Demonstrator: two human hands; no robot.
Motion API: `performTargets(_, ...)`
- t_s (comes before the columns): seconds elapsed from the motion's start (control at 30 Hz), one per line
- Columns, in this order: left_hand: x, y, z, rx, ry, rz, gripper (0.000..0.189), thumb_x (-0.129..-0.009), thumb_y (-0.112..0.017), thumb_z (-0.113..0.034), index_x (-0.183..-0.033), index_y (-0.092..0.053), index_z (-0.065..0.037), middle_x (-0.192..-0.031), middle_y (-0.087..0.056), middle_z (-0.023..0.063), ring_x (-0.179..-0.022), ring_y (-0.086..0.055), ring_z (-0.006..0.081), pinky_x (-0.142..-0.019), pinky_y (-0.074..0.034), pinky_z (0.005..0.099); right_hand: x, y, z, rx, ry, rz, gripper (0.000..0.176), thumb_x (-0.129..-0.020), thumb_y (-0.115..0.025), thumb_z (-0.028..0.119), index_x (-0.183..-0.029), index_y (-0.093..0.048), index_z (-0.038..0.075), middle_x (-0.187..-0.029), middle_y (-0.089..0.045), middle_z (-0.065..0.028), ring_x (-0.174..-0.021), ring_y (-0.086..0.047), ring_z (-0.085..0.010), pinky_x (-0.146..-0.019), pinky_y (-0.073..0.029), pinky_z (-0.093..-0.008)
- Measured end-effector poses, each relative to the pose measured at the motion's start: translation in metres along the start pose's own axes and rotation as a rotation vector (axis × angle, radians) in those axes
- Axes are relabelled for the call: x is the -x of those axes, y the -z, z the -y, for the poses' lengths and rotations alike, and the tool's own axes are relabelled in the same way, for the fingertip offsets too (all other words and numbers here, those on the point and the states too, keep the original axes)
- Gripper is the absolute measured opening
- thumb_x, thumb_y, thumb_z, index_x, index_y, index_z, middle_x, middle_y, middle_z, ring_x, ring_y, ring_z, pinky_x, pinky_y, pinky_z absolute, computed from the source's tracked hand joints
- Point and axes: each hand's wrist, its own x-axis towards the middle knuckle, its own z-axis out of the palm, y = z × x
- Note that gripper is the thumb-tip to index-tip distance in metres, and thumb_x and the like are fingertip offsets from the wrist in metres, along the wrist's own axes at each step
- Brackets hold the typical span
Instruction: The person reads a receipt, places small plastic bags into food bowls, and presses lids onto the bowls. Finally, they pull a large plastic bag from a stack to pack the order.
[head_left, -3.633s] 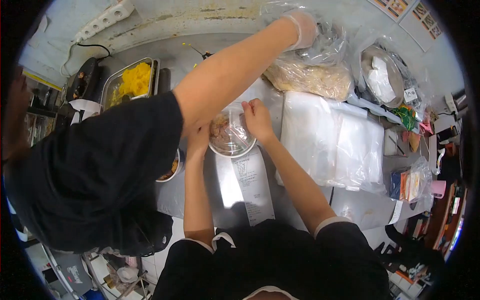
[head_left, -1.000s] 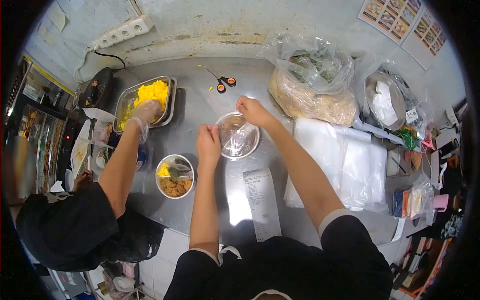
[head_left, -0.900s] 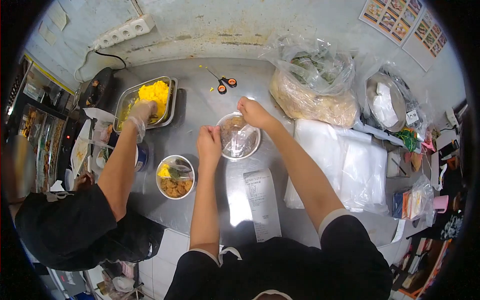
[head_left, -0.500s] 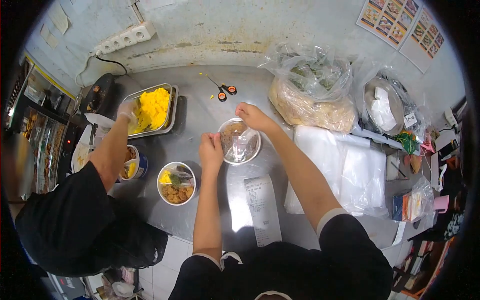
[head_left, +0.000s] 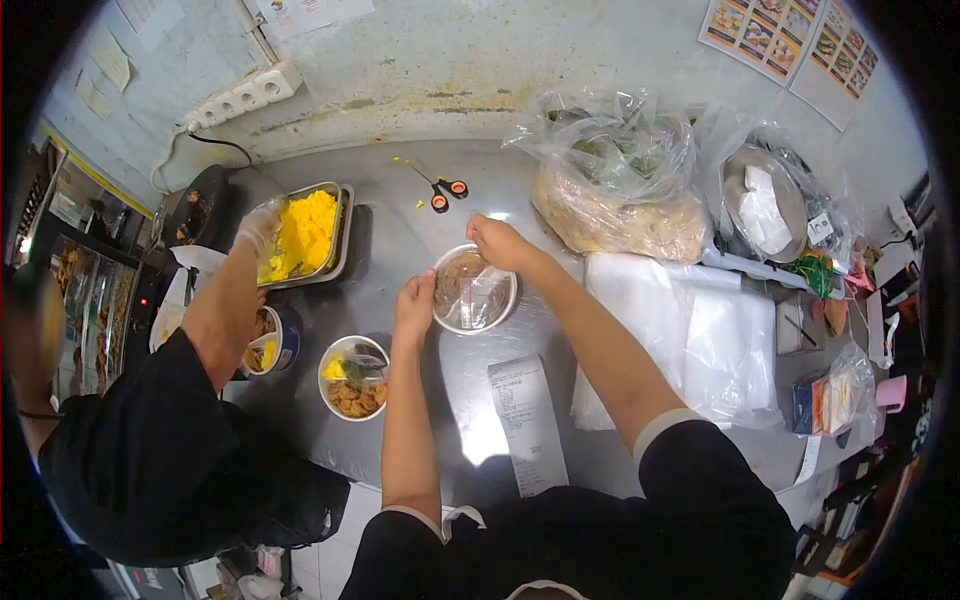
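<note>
In front of me on the steel table is a round white-rimmed bowl (head_left: 478, 306) under a clear, shiny lid, with brown food showing through. My left hand (head_left: 414, 303) has its fingers closed at the bowl's left edge. At the top of the rim, my right hand (head_left: 497, 243) pinches the edge with bent fingers. Whether the fingertips grip the lid alone or the bowl too is hard to see. To the left stands an open white tub (head_left: 356, 377) of brown fried pieces, yellow food and something green. A long printed receipt (head_left: 528, 425) lies below the bowl.
At left, a co-worker's gloved hand (head_left: 260, 230) reaches into a metal tray (head_left: 345, 235) of yellow food, beside another filled tub (head_left: 285, 340). Orange-handled scissors (head_left: 447, 193) lie behind the bowl. Clear plastic bags (head_left: 650, 340) and a large filled bag (head_left: 620, 210) are at right.
My hands stay at the bowl's rim with little movement. The view has shifted slightly. The co-worker's gloved hand remains at the tray of yellow food.
</note>
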Motion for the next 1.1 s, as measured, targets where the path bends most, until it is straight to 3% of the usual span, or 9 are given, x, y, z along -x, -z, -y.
performTargets(0.13, -0.007, 0.006, -0.003, -0.174, -0.123, 0.036, 0.026, -0.089, -0.050, -0.029, -0.076, -0.051, -0.007, -0.071, -0.051, -0.0016, -0.064, -0.043, 0.0056, -0.056, -0.036, 0.0228, 0.005, 0.010, 0.016, 0.064, -0.044, 0.002, 0.025, -0.084, -0.052, 0.023, -0.076, -0.055, -0.001, -0.076, -0.059, -0.0204, -0.071, -0.057, -0.0357, -0.064, -0.043, -0.0407)
performTargets(0.23, -0.012, 0.008, -0.022, -0.134, -0.112, 0.126, 0.028, -0.088, -0.051, -0.028, -0.071, -0.047, -0.006, -0.067, -0.048, -0.0014, -0.062, -0.041, 0.0066, -0.054, -0.036, 0.0245, 0.006, 0.014, 0.027, -0.006, -0.098, -0.008, 0.033, -0.080, -0.058, 0.030, -0.070, -0.055, -0.001, -0.071, -0.058, -0.0201, -0.067, -0.057, -0.0350, -0.061, -0.042, -0.0406)
performTargets(0.33, -0.020, 0.003, -0.043, -0.434, -0.252, 0.121, 0.030, -0.088, -0.051, -0.027, -0.070, -0.048, -0.003, -0.065, -0.047, -0.0011, -0.061, -0.039, 0.0074, -0.054, -0.035, 0.0247, 0.008, 0.021, 0.035, 0.059, -0.044, 0.022, 0.037, -0.076, -0.064, 0.034, -0.067, -0.055, -0.001, -0.068, -0.058, -0.0196, -0.065, -0.056, -0.0344, -0.059, -0.042, -0.0401)
performTargets(0.53, -0.039, 0.000, -0.035, -0.350, -0.254, 0.206, 0.033, -0.088, -0.052, -0.030, -0.071, -0.050, -0.001, -0.060, -0.045, 0.0009, -0.059, -0.039, 0.0087, -0.052, -0.035, 0.0262, 0.006, 0.016, 0.022, 0.114, 0.047, -0.120, 0.039, -0.074, -0.066, 0.036, -0.067, -0.052, 0.000, -0.062, -0.054, -0.0173, -0.056, -0.053, -0.0287, -0.053, -0.041, -0.0361)
performTargets(0.63, -0.043, -0.002, -0.031, -0.322, -0.252, 0.209, 0.034, -0.088, -0.051, -0.031, -0.071, -0.050, -0.001, -0.060, -0.045, 0.0007, -0.059, -0.039, 0.0088, -0.053, -0.035, 0.0265, 0.000, 0.019, 0.020, 0.152, -0.075, 0.034, 0.038, -0.075, -0.064, 0.036, -0.073, -0.057, -0.002, -0.073, -0.059, -0.0211, -0.070, -0.058, -0.0370, -0.063, -0.045, -0.0411)
performTargets(0.73, -0.036, -0.001, -0.045, -0.502, -0.290, 0.187, 0.034, -0.089, -0.050, -0.031, -0.072, -0.050, -0.002, -0.063, -0.047, -0.0008, -0.060, -0.039, 0.0080, -0.054, -0.036, 0.0256, -0.002, 0.020, 0.019, 0.243, 0.001, 0.061, 0.039, -0.077, -0.061, 0.036, -0.075, -0.058, -0.003, -0.075, -0.060, -0.0222, -0.074, -0.058, -0.0376, -0.065, -0.045, -0.0417)
performTargets(0.83, -0.031, -0.005, -0.050, -0.487, -0.360, 0.149, 0.035, -0.086, -0.053, -0.030, -0.075, -0.052, 0.002, -0.061, -0.053, 0.0075, -0.058, -0.046, 0.0141, -0.055, -0.040, 0.0302, -0.001, 0.018, 0.019, 0.302, 0.050, 0.017, 0.039, -0.079, -0.060, 0.036, -0.074, -0.059, -0.003, -0.073, -0.059, -0.0224, -0.074, -0.058, -0.0383, -0.066, -0.045, -0.0429)
performTargets(1.03, -0.045, -0.011, -0.019, -0.031, -0.016, 0.187, 0.032, -0.086, -0.055, -0.031, -0.074, -0.054, -0.002, -0.067, -0.054, 0.0016, -0.061, -0.045, 0.0088, -0.055, -0.038, 0.0248, -0.006, 0.014, 0.000, -0.016, -0.119, 0.110, 0.039, -0.078, -0.062, 0.036, -0.069, -0.059, -0.002, -0.061, -0.057, -0.0150, -0.055, -0.053, -0.0239, -0.054, -0.042, -0.0338)
performTargets(1.1, -0.042, -0.015, -0.016, -0.001, -0.014, 0.133, 0.029, -0.087, -0.054, -0.031, -0.074, -0.054, -0.005, -0.067, -0.052, -0.0012, -0.061, -0.043, 0.0068, -0.055, -0.036, 0.0223, -0.006, 0.016, -0.001, -0.119, -0.241, 0.143, 0.040, -0.077, -0.063, 0.037, -0.069, -0.060, -0.002, -0.059, -0.057, -0.0123, -0.053, -0.050, -0.0196, -0.052, -0.041, -0.0319)
